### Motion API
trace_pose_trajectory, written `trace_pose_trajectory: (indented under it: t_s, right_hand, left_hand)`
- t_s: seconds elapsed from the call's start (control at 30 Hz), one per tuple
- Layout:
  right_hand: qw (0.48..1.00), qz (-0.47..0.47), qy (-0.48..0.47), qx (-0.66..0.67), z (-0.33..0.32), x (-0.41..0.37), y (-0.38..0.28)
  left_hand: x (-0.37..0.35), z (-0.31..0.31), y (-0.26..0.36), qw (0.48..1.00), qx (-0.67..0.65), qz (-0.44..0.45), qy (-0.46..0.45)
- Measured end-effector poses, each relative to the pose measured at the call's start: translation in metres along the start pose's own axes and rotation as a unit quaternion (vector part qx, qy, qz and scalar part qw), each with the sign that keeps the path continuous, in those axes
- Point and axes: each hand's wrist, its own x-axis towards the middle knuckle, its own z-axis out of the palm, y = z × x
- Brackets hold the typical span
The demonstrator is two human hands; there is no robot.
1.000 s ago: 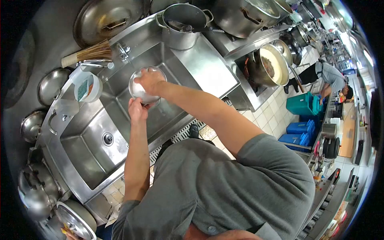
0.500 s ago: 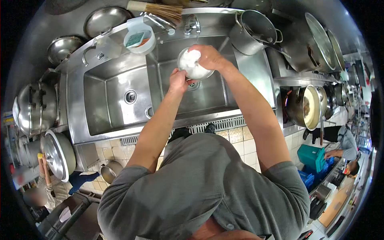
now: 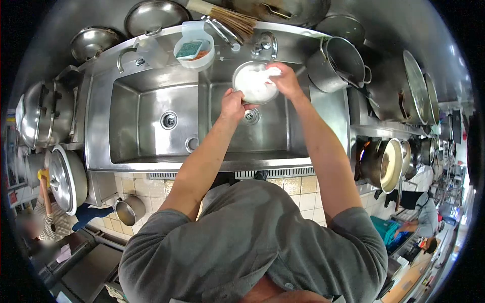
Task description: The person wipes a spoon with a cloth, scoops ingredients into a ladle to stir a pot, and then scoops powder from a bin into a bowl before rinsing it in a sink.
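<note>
A round metal bowl (image 3: 256, 96) with white contents is held over the right basin of the steel sink (image 3: 222, 165), below the faucet (image 3: 264, 44). My left hand (image 3: 234, 105) grips its lower left rim, thumb on the edge. At the upper right rim, my right hand (image 3: 286, 81) is closed on a clump of the white stuff. Whether that stuff is food, cloth or foam cannot be told.
A white tub (image 3: 197, 61) with a green scouring pad stands behind the sink. To the right are a tall pot (image 3: 331, 76) and a large pan (image 3: 386, 165). One person (image 3: 427, 217) is at far right, another (image 3: 43, 219) at far left.
The view has shifted, so the sink appears further right. My right hand has moved toward the bowl's right rim with the white clump, uncovering more of the contents.
</note>
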Motion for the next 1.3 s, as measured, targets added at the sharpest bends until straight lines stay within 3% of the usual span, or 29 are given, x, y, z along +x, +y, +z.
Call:
trace_pose_trajectory:
  t_s: [0.07,0.13,0.17,0.2,0.27,0.4,0.47,0.57,0.67,0.77,0.87,0.9,0.97,1.2,1.3]
  right_hand:
    - [0.998,0.043,0.012,0.047,0.010,0.001,0.009]
    - [0.998,0.016,0.020,-0.055,0.023,0.005,0.021]
    - [0.987,-0.067,0.043,-0.142,0.026,0.007,0.025]
    - [0.987,-0.068,0.043,-0.141,0.027,0.012,0.023]
    - [0.958,-0.056,-0.011,-0.281,0.026,0.024,0.016]
    - [0.949,-0.035,-0.086,-0.300,0.015,0.043,0.006]
    - [0.937,0.029,-0.122,-0.327,0.012,0.047,-0.008]
    - [0.921,0.006,-0.102,-0.375,0.015,0.043,-0.018]
    - [0.917,-0.068,-0.060,-0.389,0.020,0.042,-0.010]
    - [0.952,-0.014,-0.098,-0.289,0.015,0.055,0.012]
    - [0.938,0.032,-0.135,-0.319,0.004,0.047,-0.016]
    - [0.938,0.032,-0.134,-0.318,0.003,0.046,-0.010]
    - [0.939,-0.065,-0.098,-0.322,0.005,0.042,0.003]
    - [0.925,0.013,-0.073,-0.372,0.014,0.011,-0.033]
    - [0.928,-0.050,-0.047,-0.368,0.016,0.005,-0.024]
  left_hand:
    - [0.008,-0.001,0.002,1.000,-0.001,0.003,0.019]
    - [0.011,0.001,0.003,0.999,0.001,0.001,0.037]
    - [0.013,0.002,0.003,0.999,0.001,0.001,0.049]
    - [0.015,0.004,0.004,0.998,0.001,0.000,0.061]
    - [0.016,0.008,0.005,0.998,0.013,-0.007,0.066]
    - [0.020,0.012,0.003,0.997,0.039,-0.018,0.064]
    - [0.022,0.015,0.003,0.997,0.033,-0.023,0.064]
    - [0.022,0.020,0.002,0.998,0.034,-0.025,0.054]
    - [0.021,0.025,0.002,0.998,0.039,-0.018,0.038]
    - [0.024,0.024,-0.001,0.998,0.047,-0.015,0.030]
    - [0.021,0.023,-0.001,0.998,0.057,-0.020,0.031]
    - [0.020,0.023,-0.001,0.998,0.057,-0.020,0.032]
    - [0.016,0.022,-0.001,0.998,0.053,-0.023,0.025]
    - [0.001,0.028,-0.003,0.999,0.041,-0.010,0.013]
    - [-0.003,0.028,-0.004,0.999,0.044,-0.023,0.018]
